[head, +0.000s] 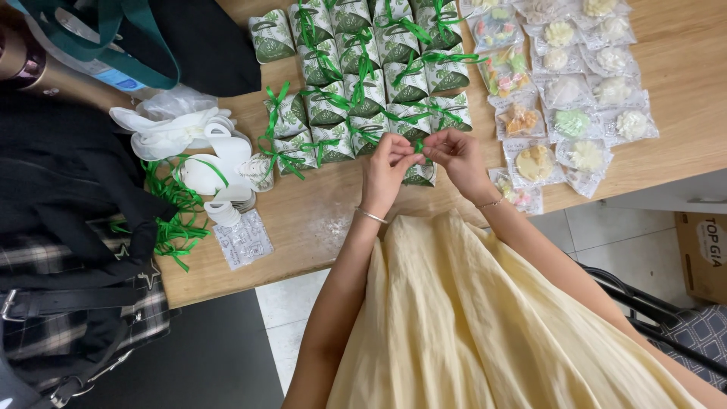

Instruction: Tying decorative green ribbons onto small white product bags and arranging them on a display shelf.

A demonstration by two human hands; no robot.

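Pale yellow cloth fills the near part of the view, the person's lap, and both bare arms reach forward from it to the wooden table (318, 227). The left hand (385, 170) and the right hand (457, 155) meet close together at the table's near edge, fingers pinched shut on a green ribbon (419, 145) above a small green-and-white favour box (420, 174). That box sits directly under and between the two hands, just ahead of the person; neither hand is clearly nearer. The ribbon runs roughly left to right between the fingertips.

Just beyond, rows of matching favour boxes (363, 83) stand packed together, each tied with a green bow. To the right of them lie clear packets (575, 121), each holding small pale or coloured sweets or flower shapes; what they are exactly I cannot tell. To the left sit a heap of loose ribbon (170, 220), flat unfolded white boxes (219, 170), and a white plastic bag (166, 125). A dark bag with teal straps (144, 38) lies at the far left corner.
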